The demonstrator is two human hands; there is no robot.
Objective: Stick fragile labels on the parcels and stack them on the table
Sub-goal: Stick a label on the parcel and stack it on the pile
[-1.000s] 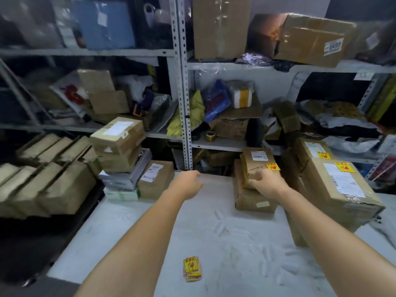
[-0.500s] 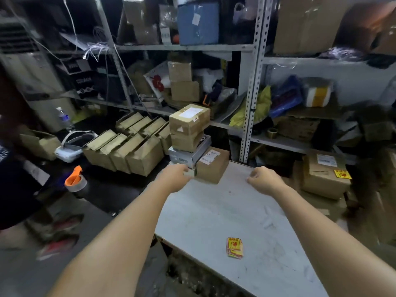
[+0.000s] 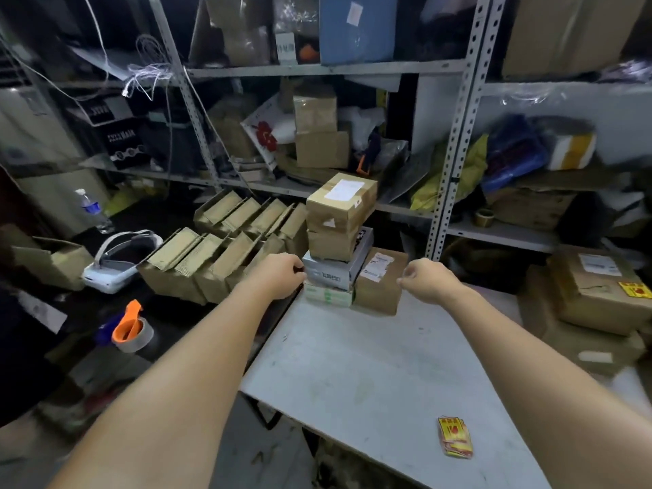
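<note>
Because the unlabelled parcels sit piled at the far left corner of the table, both arms stretch across it toward them. The pile is four high: a flat green-and-white box at the bottom, a grey box on it, then two brown cartons, the top carton showing a white shipping slip and no yellow sticker. A brown parcel stands on the table touching the pile's right side.

The left hand is at the left end of the grey box, fingers bent toward it. Whether they grip or only touch cannot be told, since the back of the hand hides the fingertips. The right hand hovers just beside the brown parcel, fingers loosely curled, with nothing visible in it. Coming in from either side reads as a two-handed approach to draw a parcel closer (a pull on the low boxes could topple the cartons above).

The pad of fragile labels lies near the table's front edge, well apart from both hands, handy once a parcel is brought close. At the right, a labelled carton with its yellow sticker tops a separate stack.
</note>
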